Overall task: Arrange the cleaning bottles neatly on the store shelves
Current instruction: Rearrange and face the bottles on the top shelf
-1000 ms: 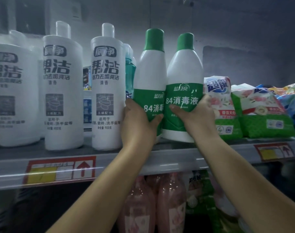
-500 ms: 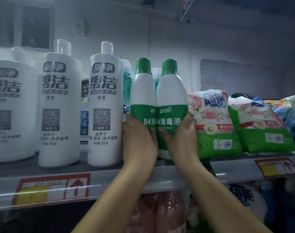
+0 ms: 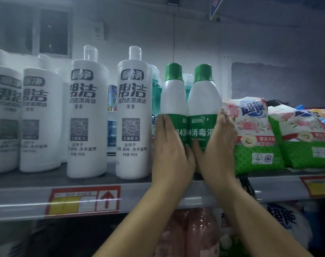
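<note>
Green-capped disinfectant bottles (image 3: 189, 106) stand touching on the shelf (image 3: 28, 197), my left hand (image 3: 171, 151) and right hand (image 3: 221, 145) flat-fingered against them; pushing unevenly, I judge, could topple one toward the detergent bag (image 3: 254, 138) at 3 o'clock.

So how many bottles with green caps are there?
2 white plastic bottles with green caps: the left bottle under the left hand, the right bottle under the right hand. More may hide behind.
</note>
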`<state>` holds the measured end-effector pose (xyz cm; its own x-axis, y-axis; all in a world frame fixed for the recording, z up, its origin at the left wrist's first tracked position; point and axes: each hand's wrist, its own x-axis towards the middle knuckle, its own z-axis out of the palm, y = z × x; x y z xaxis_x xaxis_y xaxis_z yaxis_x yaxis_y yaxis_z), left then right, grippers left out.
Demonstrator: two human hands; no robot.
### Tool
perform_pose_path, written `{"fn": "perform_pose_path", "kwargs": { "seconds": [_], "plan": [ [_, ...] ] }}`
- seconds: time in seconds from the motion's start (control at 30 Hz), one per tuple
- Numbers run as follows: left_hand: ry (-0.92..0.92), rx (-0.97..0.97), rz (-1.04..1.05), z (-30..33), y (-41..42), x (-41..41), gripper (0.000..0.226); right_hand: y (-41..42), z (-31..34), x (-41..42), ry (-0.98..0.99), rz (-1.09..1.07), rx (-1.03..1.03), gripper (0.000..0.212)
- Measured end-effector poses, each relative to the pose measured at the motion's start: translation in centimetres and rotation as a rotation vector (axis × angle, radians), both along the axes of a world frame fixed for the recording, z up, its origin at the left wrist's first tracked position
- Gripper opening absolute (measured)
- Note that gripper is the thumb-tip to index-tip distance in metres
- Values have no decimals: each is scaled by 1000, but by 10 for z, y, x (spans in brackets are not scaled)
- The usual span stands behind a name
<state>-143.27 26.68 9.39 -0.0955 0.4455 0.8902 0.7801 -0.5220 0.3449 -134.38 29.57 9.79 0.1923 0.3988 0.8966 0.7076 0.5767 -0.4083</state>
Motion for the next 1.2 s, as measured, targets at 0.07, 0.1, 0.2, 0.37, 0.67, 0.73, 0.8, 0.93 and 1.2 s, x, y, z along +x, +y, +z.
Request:
{"fn": "perform_pose_path", "kwargs": {
  "seconds": [0.07,0.1,0.2,0.37,0.67,0.73,0.8,0.93,1.2],
  "plan": [
    [13,26,-54,-1,-7,-7,69,-8,2,-9,-21,-20,25,82],
    [22,34,-73,0,-12,-12,68,-12,3,-15,-31,-18,47,80],
    [60,71,-95,8,-25,-31,65,-23,10,-37,-81,-11,135,75],
    [140,229,-33,12,-38,-73,60,-31,18,-74,-171,25,209,66],
    [153,224,184,10,-56,-176,65,-46,21,-167,-274,207,291,71],
    [150,225,260,12,-63,-206,63,-48,22,-191,-293,258,325,74],
    [120,217,329,17,-72,-237,65,-50,24,-218,-315,295,356,75],
    [-41,153,475,31,-93,-301,74,-52,30,-270,-336,364,395,64],
    [-338,-114,704,44,-88,-425,108,-53,35,-345,-384,412,331,69]
  ]
}}
